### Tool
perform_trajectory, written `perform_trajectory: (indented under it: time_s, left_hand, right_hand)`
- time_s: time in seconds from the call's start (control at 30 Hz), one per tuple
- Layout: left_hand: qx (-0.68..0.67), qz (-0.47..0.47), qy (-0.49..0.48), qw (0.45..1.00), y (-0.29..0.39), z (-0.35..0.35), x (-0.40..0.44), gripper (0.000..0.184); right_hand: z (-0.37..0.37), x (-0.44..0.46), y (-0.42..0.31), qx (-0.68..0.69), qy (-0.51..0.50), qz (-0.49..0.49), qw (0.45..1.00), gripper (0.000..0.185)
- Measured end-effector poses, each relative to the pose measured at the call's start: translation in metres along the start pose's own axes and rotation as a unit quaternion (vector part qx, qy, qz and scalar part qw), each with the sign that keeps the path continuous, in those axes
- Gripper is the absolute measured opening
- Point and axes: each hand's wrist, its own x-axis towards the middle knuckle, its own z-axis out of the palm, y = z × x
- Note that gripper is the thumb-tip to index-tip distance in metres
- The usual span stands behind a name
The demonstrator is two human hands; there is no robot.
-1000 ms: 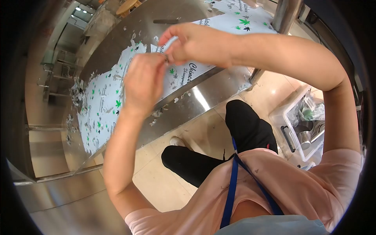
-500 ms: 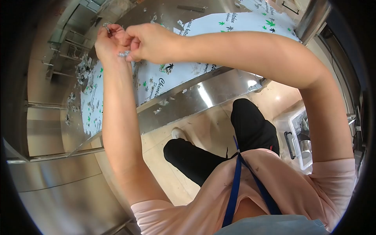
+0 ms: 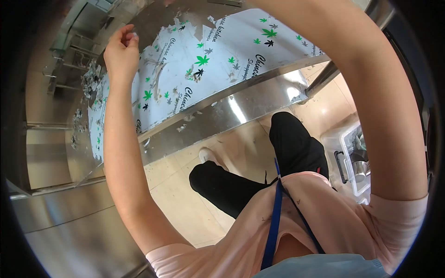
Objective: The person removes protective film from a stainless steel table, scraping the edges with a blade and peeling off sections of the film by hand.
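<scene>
My left hand [image 3: 122,52] is raised above the left part of the steel table, its fingers curled in toward the thumb. A tiny pale bit shows at the fingertips, too small to name. Beneath and beside it lies a white protective film [image 3: 218,62] printed with green and black leaves and lettering. The film has ragged, torn edges and covers much of the tabletop. My right arm [image 3: 366,69] reaches up past the top edge of the view, so my right hand is hidden.
Crumpled film scraps [image 3: 91,81] lie at the table's left end. A flat metal strip [image 3: 225,2] rests at the far side. Below, a steel shelf [image 3: 218,118] carries loose scraps. A clear plastic bin [image 3: 350,160] with metalware stands on the floor at right.
My right hand, which was pinching a silvery scrap beside my left palm, has gone up out of view. My left hand has turned over and shifted slightly left, uncovering more of the printed film.
</scene>
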Motion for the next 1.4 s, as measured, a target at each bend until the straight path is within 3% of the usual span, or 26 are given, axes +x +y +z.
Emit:
perform_trajectory:
  time_s: [0.17, 0.27, 0.37, 0.47, 0.77, 0.87, 1.07, 1.17, 1.3, 1.4]
  left_hand:
    - [0.034, 0.029, -0.09, 0.995, -0.025, -0.004, 0.001, 0.028]
    - [0.086, -0.066, -0.125, 0.986, -0.003, -0.005, 0.003, 0.027]
    - [0.156, 0.19, -0.163, 0.956, -0.014, 0.018, 0.019, 0.027]
    - [-0.05, 0.109, -0.231, 0.966, 0.024, 0.056, 0.019, 0.028]
    - [0.141, 0.16, -0.316, 0.925, 0.05, 0.075, 0.037, 0.027]
    - [0.11, 0.154, -0.335, 0.923, 0.05, 0.072, 0.038, 0.025]
    - [-0.09, 0.079, -0.347, 0.93, 0.044, 0.029, 0.022, 0.023]
    - [-0.102, 0.054, -0.32, 0.941, 0.041, 0.004, 0.012, 0.023]
    - [0.015, 0.053, -0.311, 0.949, 0.031, -0.018, -0.007, 0.021]
    - [0.005, 0.084, -0.282, 0.956, 0.019, -0.02, -0.022, 0.021]
  right_hand:
    - [-0.012, -0.043, 0.022, 0.016, -0.055, 0.066, 0.996, 0.025]
    - [-0.014, -0.067, 0.033, 0.035, -0.072, 0.102, 0.992, 0.025]
    - [-0.014, -0.083, 0.04, 0.045, -0.081, 0.128, 0.987, 0.024]
    - [-0.013, -0.093, 0.045, 0.051, -0.083, 0.145, 0.985, 0.023]
    - [-0.007, -0.111, 0.05, 0.066, -0.075, 0.163, 0.982, 0.021]
    - [-0.005, -0.111, 0.051, 0.073, -0.07, 0.165, 0.981, 0.021]
    - [-0.002, -0.114, 0.051, 0.09, -0.065, 0.172, 0.979, 0.02]
    - [0.0, -0.114, 0.05, 0.096, -0.064, 0.174, 0.978, 0.02]
    - [0.005, -0.111, 0.042, 0.101, -0.068, 0.163, 0.979, 0.02]
    - [0.013, -0.108, 0.033, 0.105, -0.081, 0.157, 0.979, 0.02]
